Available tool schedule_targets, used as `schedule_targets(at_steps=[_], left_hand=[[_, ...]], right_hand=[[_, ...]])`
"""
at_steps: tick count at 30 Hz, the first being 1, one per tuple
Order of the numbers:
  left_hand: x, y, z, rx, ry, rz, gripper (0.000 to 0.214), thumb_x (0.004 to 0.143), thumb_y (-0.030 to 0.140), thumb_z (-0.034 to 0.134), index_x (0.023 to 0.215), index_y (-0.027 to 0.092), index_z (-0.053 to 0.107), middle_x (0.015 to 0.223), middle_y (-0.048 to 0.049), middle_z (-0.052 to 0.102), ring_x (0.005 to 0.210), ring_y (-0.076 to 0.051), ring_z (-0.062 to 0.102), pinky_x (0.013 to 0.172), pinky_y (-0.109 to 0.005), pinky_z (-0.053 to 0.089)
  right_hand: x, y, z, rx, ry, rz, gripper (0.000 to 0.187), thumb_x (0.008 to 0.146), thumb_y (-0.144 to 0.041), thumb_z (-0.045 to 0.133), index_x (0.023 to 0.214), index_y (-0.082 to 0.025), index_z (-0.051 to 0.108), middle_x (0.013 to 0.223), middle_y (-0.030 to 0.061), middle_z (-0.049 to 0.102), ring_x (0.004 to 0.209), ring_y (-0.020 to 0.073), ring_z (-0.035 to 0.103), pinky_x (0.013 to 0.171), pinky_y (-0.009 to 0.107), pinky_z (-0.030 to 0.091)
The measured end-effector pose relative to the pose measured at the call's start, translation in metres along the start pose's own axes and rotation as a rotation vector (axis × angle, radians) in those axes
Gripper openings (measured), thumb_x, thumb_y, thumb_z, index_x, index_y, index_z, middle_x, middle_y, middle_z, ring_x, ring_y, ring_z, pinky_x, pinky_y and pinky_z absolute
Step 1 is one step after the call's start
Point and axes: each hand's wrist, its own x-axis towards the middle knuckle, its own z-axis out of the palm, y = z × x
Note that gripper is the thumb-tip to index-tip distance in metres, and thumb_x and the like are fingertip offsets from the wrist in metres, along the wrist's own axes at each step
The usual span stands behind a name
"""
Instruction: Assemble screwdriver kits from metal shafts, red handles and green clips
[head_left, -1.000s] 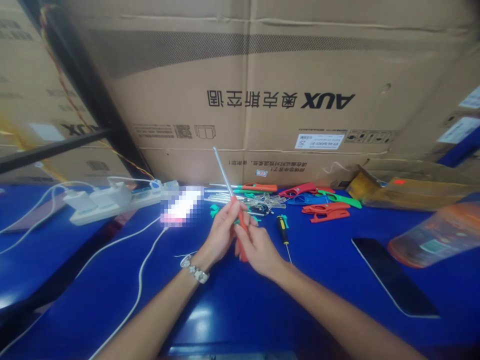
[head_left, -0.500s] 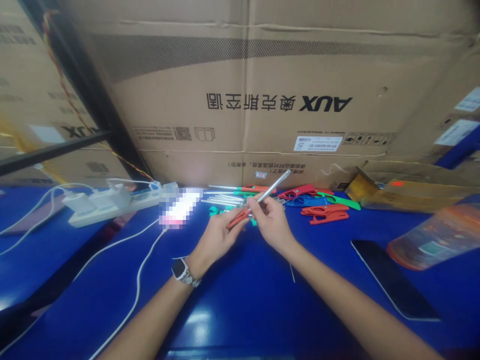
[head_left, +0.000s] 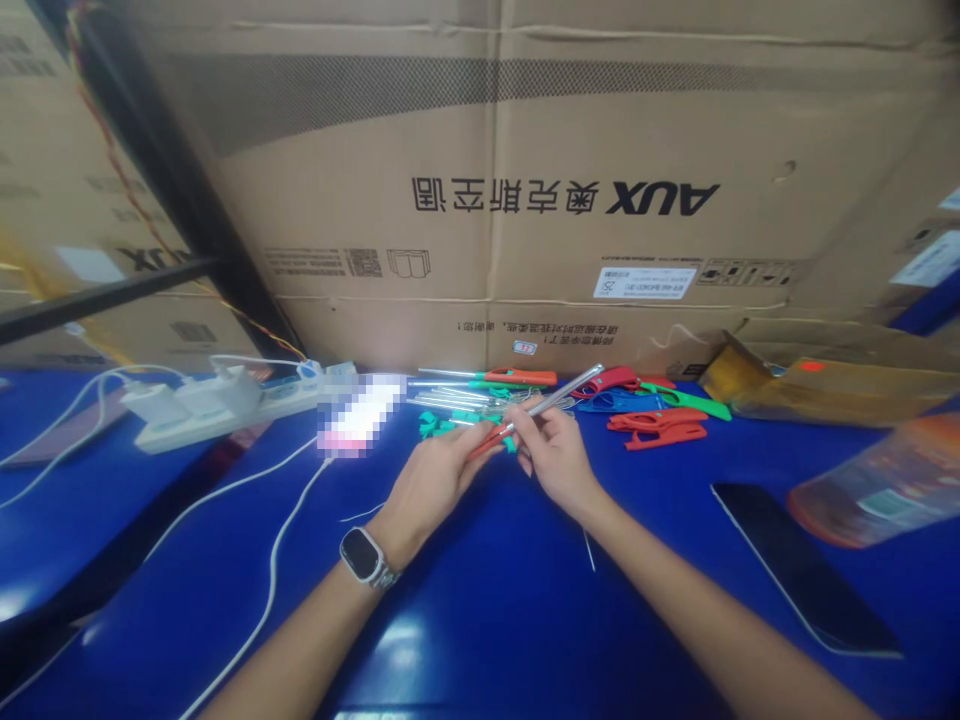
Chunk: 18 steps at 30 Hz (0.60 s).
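Between my hands is a long-nosed lighter with a red handle [head_left: 489,440] and a silver metal tube [head_left: 568,386], slanting up to the right. My left hand [head_left: 436,468], a watch [head_left: 361,555] on its wrist, is closed around the red handle. The fingers of my right hand [head_left: 559,455] pinch the lower part of the tube. Just behind lie several loose metal tubes [head_left: 459,397], small green pieces [head_left: 435,424] and an orange-handled lighter [head_left: 521,377]. Red [head_left: 609,379], blue [head_left: 616,402] and orange-red handle shells [head_left: 664,428] lie beyond my right hand.
A power strip [head_left: 161,430] with plugs and white cables stands at left, beside a glowing, blurred-out device [head_left: 360,415]. At right lie a black phone [head_left: 802,565] and a clear jar [head_left: 889,490]. A large cardboard box [head_left: 360,210] walls off the back of the blue table [head_left: 480,620].
The lighter has tilted flatter, its tube tip moving lower and to the right. Both hands keep their grip on it. My view has shifted slightly.
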Motion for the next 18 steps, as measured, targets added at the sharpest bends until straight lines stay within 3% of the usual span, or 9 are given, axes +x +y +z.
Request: schedule_targets(at_steps=[10,18], left_hand=[[-0.0011,-0.0012,-0.0005,0.092,-0.009,0.01,0.015,0.099,0.032,0.047,0.098,0.024,0.06,0.083,-0.005,0.07,0.067,-0.02,0.066,0.057,-0.024,0.037],[-0.003,-0.0027,-0.0003,0.128,-0.036,0.021,0.024,0.1,0.036,0.044,0.108,0.024,0.063,0.095,-0.0088,0.074,0.079,-0.023,0.07,0.067,-0.027,0.045]], right_hand=[[-0.0036,-0.0023,0.0043,0.04,0.059,-0.003,0.039,0.08,-0.055,0.071,0.079,-0.019,0.058,0.055,-0.0063,0.051,0.035,0.0055,0.041,0.03,0.019,0.034],[-0.0021,-0.0021,0.0078,0.054,0.088,0.056,0.043,0.072,-0.057,0.076,0.073,-0.018,0.057,0.05,-0.0054,0.053,0.034,0.007,0.044,0.03,0.019,0.039]])
